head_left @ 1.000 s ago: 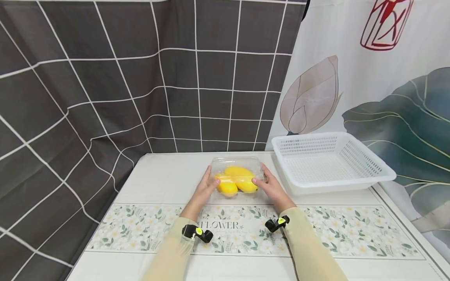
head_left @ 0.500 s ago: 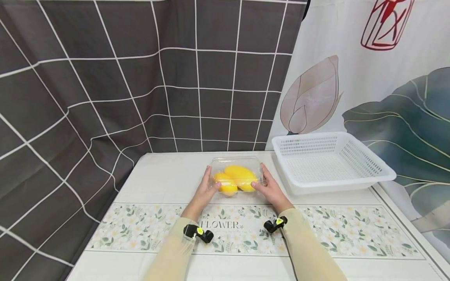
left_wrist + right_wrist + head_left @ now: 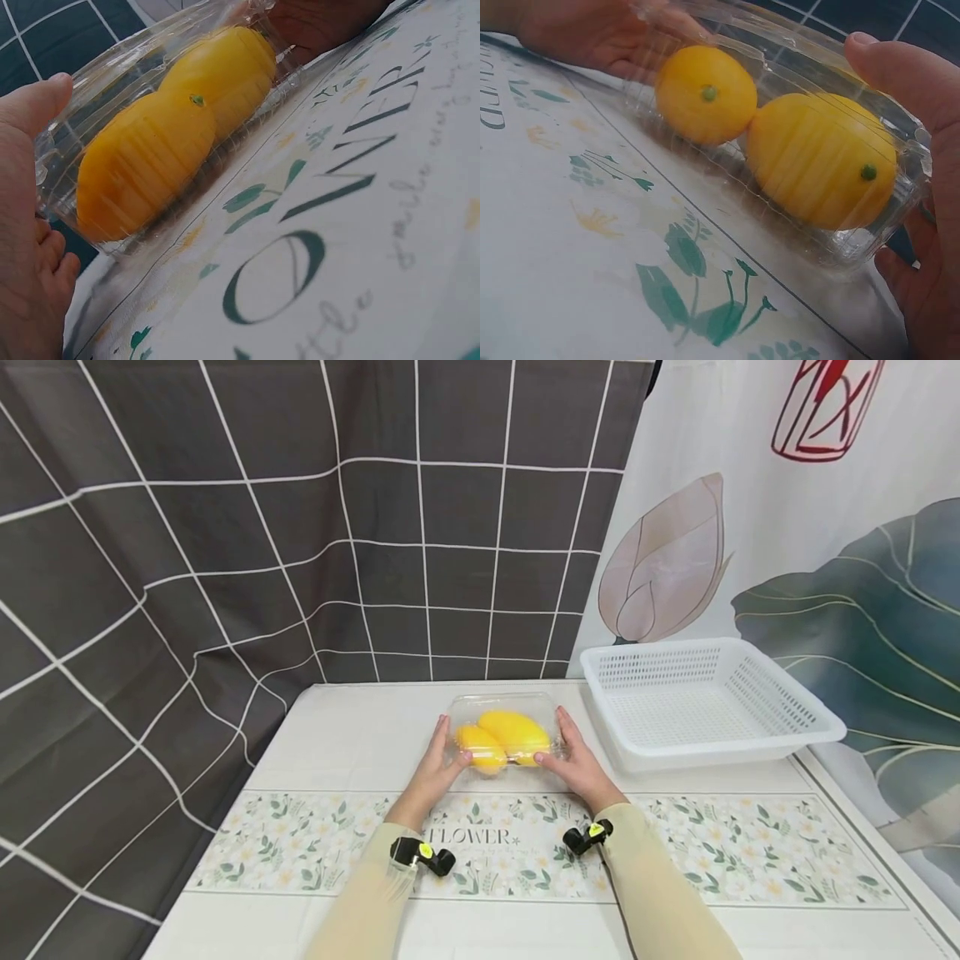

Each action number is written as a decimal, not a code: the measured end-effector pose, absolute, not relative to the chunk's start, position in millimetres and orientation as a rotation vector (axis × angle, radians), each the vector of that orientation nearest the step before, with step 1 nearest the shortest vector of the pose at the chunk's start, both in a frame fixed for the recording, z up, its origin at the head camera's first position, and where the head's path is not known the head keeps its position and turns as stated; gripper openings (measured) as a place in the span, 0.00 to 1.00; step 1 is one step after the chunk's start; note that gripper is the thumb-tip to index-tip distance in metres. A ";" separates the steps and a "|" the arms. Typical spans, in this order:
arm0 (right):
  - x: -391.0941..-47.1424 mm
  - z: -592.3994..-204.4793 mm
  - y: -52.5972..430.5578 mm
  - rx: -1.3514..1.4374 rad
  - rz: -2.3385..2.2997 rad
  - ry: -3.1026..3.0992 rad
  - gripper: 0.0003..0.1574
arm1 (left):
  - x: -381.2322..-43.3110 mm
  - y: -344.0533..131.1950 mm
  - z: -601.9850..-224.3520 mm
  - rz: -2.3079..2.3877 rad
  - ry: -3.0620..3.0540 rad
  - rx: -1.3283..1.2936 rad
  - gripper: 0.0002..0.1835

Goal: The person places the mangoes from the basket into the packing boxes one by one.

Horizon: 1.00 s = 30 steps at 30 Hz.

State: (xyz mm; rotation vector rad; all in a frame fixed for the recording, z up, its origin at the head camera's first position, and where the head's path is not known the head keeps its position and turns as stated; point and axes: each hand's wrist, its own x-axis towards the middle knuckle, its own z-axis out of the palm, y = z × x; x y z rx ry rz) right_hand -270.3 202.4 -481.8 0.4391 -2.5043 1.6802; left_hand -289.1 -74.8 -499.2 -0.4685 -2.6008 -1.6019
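Observation:
Low over the white tablecloth is a clear plastic clamshell box (image 3: 501, 702) with yellow mangoes (image 3: 513, 732) inside. My left hand (image 3: 433, 770) grips its left end, the thumb at the front and the fingers along the side. At the right end my right hand (image 3: 579, 763) holds it the same way. Through the wall in the left wrist view, two mangoes (image 3: 142, 165) lie against each other. Green stem spots show on the mangoes (image 3: 705, 94) in the right wrist view, where the box's lower edge (image 3: 802, 240) is close over the cloth.
A white perforated plastic basket (image 3: 712, 747) stands at the back right of the table. The tablecloth (image 3: 360, 727) carries a floral band with lettering. Behind hang a dark grid-patterned curtain (image 3: 375, 577) and a white printed curtain (image 3: 660, 568).
Inside the box the mangoes have shifted and lie more slanted, one behind the other. Both hands keep their grip, and the box has stayed nearly in place.

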 end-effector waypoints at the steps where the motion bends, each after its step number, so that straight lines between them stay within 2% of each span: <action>1: -272.2 -485.6 203.9 0.439 1.667 -2.506 0.59 | -289.1 -74.7 -499.7 -1.587 -2.601 -0.475 0.44; 6: -279.1 -502.5 209.2 0.445 1.590 -2.511 0.56 | -289.1 -74.3 -501.6 -1.501 -2.613 -0.484 0.43; 15: -275.4 -505.7 207.1 0.477 1.493 -2.497 0.54 | -287.4 -75.3 -505.3 -1.418 -2.620 -0.498 0.40; 25: -274.7 -501.7 207.3 0.446 1.579 -2.469 0.56 | -286.8 -76.0 -505.7 -1.455 -2.609 -0.484 0.40; 30: -266.3 -486.8 205.1 0.459 1.678 -2.449 0.54 | -286.7 -75.6 -505.0 -1.466 -2.613 -0.485 0.40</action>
